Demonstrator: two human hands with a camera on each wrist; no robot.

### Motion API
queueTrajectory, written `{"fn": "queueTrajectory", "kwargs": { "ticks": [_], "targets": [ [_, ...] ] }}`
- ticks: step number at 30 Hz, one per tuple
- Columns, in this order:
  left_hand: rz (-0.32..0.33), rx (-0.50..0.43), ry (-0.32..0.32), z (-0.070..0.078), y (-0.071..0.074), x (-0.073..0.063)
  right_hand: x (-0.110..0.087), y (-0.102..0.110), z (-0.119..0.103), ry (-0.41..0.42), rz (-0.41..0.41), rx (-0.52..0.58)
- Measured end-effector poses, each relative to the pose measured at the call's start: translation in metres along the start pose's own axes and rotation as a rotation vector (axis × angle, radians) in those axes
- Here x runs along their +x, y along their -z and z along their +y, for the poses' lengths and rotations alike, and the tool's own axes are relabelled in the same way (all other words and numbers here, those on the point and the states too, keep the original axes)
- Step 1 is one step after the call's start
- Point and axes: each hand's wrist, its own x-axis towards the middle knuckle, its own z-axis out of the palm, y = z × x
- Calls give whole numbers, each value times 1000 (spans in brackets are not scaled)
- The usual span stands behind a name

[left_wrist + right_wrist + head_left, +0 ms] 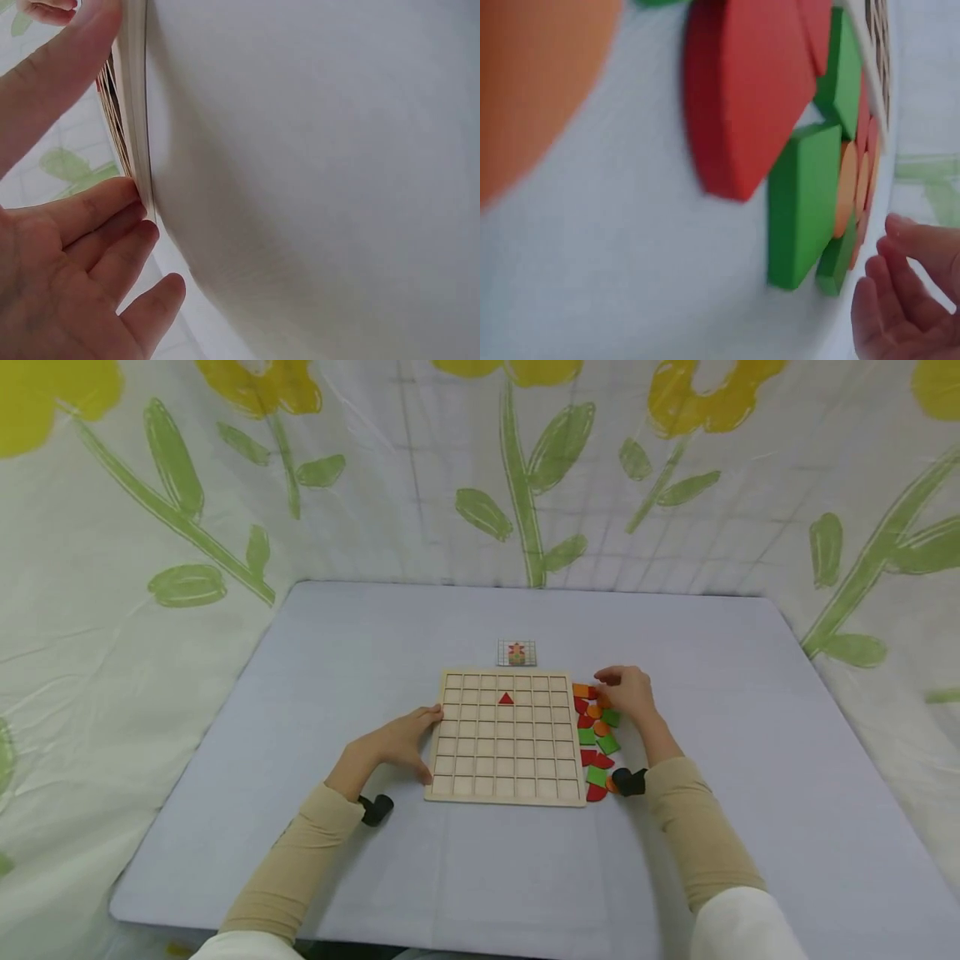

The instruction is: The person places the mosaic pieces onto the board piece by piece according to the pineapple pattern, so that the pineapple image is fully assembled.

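centrally, grid board (505,767): pale wood with a raised rim, flat in the middle of the frame, presumably put there so both hands can reach its cells.
cells: one red triangle (506,699), point up, sits in the middle column, second row from the top; it is the only piece seen on the board.
left hand (401,739): left of centre, thumb and fingers spread wide against the board's left edge, gripping nothing; likely bracing it against sliding.
right hand (630,692): right of centre, at the upper end of the pile, fingers loosely bent; no piece shows between the fingertips, though whether they touch one cannot be told.
pile: along the board's right edge, green squares (587,737), orange discs (602,727) and red round-edged pieces (596,793), crowded together, seemingly kept on that side for the right hand.
pattern card (517,652): just above the board's top edge, probably to stay readable hands-free.
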Motion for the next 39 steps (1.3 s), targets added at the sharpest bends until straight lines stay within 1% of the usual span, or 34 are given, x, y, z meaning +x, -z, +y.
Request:
{"fn": "queueTrajectory", "kwargs": {
  "ticks": [4,7,13,17,19,22,26,32,39],
  "targets": [
    [1,-15,8,0,0,-1,2,-1,8,17,-75,-9],
    [1,-23,11,0,-1,-2,4,-2,11,29,-116,-21],
    [9,-19,-3,1,-1,-4,3,1,10,56,-143,-75],
    [18,-19,-13,3,1,-6,0,5,7,43,-159,-102],
    [18,-17,-14,3,1,-7,-2,6,7,24,-167,-100],
    [19,-17,-11,3,1,-7,-2,7,7,29,-158,-96],
    [15,-22,-1,4,0,-6,-2,7,9,49,-114,-84],
    [12,-21,-4,5,0,-6,-4,12,11,42,-59,-65],
    [18,-22,-10,6,2,-8,-5,12,10,-39,-4,15]
  ]
}}
